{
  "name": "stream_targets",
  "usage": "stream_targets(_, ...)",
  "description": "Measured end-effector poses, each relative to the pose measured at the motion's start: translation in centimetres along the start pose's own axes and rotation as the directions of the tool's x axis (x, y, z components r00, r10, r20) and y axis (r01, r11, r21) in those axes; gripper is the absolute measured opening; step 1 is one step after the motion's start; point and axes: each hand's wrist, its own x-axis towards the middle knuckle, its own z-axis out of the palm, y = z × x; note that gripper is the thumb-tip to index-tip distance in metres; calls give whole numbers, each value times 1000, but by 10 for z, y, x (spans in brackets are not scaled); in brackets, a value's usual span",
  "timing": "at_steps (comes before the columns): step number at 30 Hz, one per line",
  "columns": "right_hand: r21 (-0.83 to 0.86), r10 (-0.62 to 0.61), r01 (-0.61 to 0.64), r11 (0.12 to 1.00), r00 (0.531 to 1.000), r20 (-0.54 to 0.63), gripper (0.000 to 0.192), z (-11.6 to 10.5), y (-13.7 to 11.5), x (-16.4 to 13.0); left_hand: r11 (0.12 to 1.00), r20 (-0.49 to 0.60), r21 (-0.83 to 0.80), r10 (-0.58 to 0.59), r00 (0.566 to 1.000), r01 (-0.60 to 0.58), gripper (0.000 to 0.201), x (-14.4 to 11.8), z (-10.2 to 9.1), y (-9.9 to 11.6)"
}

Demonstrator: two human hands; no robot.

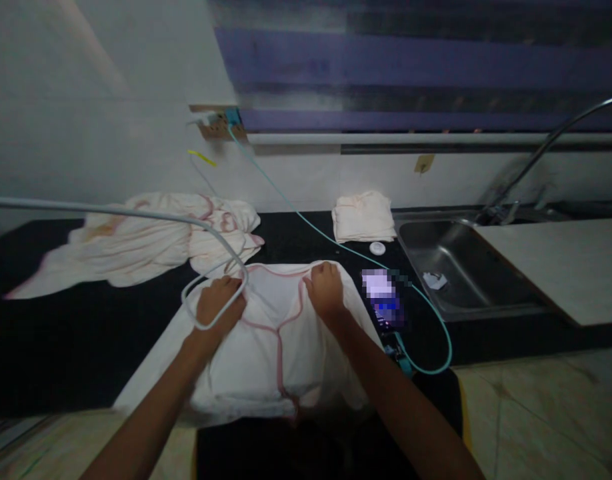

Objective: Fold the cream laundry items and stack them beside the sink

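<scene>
I am spreading both hands over a white cloth garment with pink trim (256,363), which is lying on the black surface (299,235), right in front of me, its V-shaped neckline opening on the far side. My left hand (220,303) is resting on the cloth left of the neckline, a pale grey looped cable (86,209) crossing over it in view; I cannot tell whether its fingers are gripping. My right hand (327,292) is touching the right side of the neckline, fingers curling inward, though I cannot tell whether they are pinching fabric.

Far left, a crumpled white cloth with pink edging (151,233) is lying. Far right of the garment, a folded cream cloth stack (363,220) is sitting, with a small round white disc (377,248) just nearer. A lit-screen phone (383,300) is lying to the garment's right, beside a stainless-steel sink (461,257).
</scene>
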Motion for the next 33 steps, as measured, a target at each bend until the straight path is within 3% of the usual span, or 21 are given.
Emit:
stream_targets(7, 102, -64, 70, 992, 996, -59, 27, 12, 9, 11, 998, -24, -57, 6, 1000, -7, 47, 28, 26, 44)
stream_targets(10, 90, -88, 94, 991, 993, -75, 41, 17, 11, 16, 995, -30, -78, 56, 998, -59, 59, 37, 32, 44)
stream_targets(13, 70, -107, 113, 991, 991, -82, 56, 22, 12, 20, 975, -25, -111, 189, 982, -191, 60, 40, 36, 38)
stream_targets(17, 67, -112, 118, 991, 990, -86, 64, 25, 13, 27, 940, 50, -177, 306, 951, -293, 68, 41, 37, 34)
stream_targets(23, 84, -99, 107, 991, 991, -93, 67, 28, 13, 33, 985, 215, -23, 174, 961, -174, 87, 47, 39, 56)
stream_targets(27, 78, -85, 92, 993, 992, -98, 57, 28, 14, 37, 977, 185, -20, 210, 960, -210, 81, 58, 44, 69)
stream_targets(33, 91, -87, 93, 991, 993, -77, 41, 27, 14, 49, 954, 146, -36, 300, 943, -298, 65, 72, 51, 66)
